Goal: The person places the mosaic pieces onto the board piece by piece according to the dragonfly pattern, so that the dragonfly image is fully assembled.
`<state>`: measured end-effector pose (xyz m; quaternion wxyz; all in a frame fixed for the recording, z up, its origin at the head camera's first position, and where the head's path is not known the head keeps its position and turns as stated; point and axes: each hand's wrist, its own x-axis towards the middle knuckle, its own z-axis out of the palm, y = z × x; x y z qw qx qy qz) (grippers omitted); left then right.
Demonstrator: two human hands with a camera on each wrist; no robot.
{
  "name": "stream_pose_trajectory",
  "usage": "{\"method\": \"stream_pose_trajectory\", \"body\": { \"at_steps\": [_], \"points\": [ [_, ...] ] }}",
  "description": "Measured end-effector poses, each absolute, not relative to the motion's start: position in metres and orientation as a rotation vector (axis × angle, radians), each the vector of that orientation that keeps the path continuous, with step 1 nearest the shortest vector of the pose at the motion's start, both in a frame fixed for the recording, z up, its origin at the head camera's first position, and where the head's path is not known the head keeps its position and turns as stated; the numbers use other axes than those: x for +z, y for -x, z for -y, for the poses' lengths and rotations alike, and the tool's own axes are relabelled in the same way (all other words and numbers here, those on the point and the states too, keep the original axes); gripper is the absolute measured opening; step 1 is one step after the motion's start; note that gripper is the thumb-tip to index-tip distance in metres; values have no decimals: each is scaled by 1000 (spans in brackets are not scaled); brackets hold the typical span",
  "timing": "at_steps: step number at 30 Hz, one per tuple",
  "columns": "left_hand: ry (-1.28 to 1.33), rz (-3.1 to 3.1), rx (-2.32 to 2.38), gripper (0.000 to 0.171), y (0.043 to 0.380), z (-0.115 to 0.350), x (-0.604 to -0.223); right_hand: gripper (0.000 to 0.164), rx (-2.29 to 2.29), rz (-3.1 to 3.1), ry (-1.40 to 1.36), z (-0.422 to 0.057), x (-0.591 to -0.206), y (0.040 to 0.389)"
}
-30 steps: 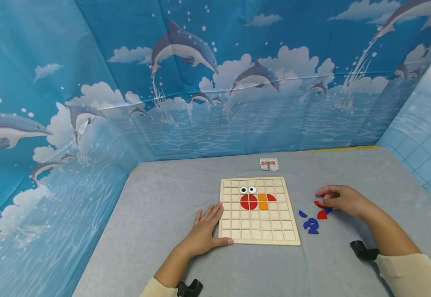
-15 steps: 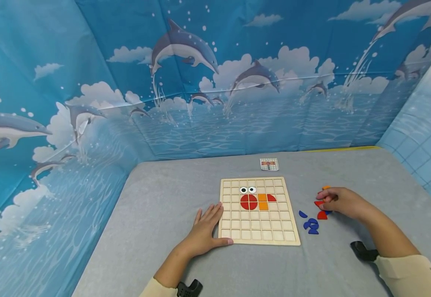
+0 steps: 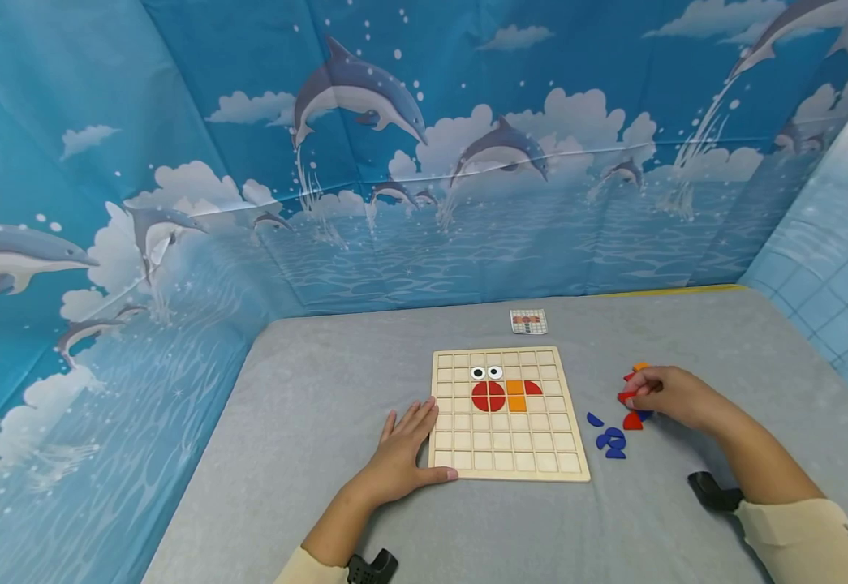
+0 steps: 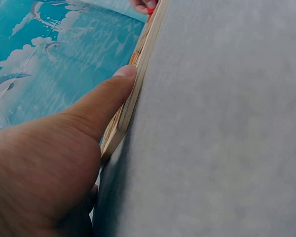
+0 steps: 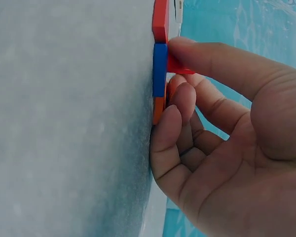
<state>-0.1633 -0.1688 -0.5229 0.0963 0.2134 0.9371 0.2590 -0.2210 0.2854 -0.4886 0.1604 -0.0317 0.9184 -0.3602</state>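
A wooden grid board (image 3: 504,462) lies on the table, carrying two eye pieces (image 3: 486,373), red rounded pieces (image 3: 488,397), an orange piece (image 3: 515,396) and a red quarter-circle (image 3: 533,388). My left hand (image 3: 398,458) rests against the board's near left corner, fingers spread along the left side and thumb on the near edge. Right of the board, my right hand (image 3: 675,393) pinches a red piece (image 5: 177,66) between thumb and fingers, just above the loose pieces. Its full outline is partly covered by the fingers.
Several blue rounded pieces (image 3: 616,443) lie right of the board. A red quarter-circle (image 3: 633,422), a blue piece (image 5: 160,69) and an orange piece (image 3: 640,367) lie around the right hand. A small pattern card (image 3: 528,322) lies behind the board.
My right hand has drawn back slightly toward me, uncovering an orange piece behind it, and the red piece at its fingertips has shifted. The left hand stays at the board.
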Motion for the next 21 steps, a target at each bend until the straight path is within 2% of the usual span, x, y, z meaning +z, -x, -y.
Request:
{"method": "stream_pose_trajectory", "body": {
  "at_steps": [5, 12, 21],
  "points": [
    [-634, -2780, 769, 107, 164, 169, -525, 28, -1066, -2607, 78, -286, -487, 222],
    [-641, -2786, 760, 107, 164, 169, -526, 42, -1071, -2622, 105, -281, -480, 220],
    [-634, -2780, 758, 106, 163, 169, -523, 29, -1215, -2638, 160, -258, -471, 211]
  ]
}}
